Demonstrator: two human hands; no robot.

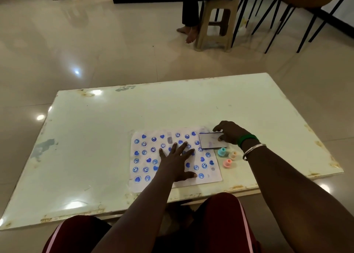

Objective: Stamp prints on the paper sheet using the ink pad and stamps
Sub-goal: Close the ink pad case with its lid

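On table (pixel 95 137), left hand (pixel 175 161) presses paper (pixel 216 176) flat; right hand (pixel 229 133) pinches ink pad (pixel 209 142).

Glossy pale laminate on the desk (pixel 191 109), mirroring the lamps, chipped and stained brown along the edges. Matt white paper for the paper sheet (pixel 141 160), dotted with blue ink. At the sheet's far right corner, ink pad (pixel 209 140) in smooth hard plastic, lid smudged. Just right of the sheet, stamps (pixel 228 162) in pastel plastic, dull sheen. Further right of the sheet, polished metal bangle (pixel 253 150) and green plastic-looking band (pixel 247 139). Beyond the sheet, highly glossy floor tiles (pixel 95 51).
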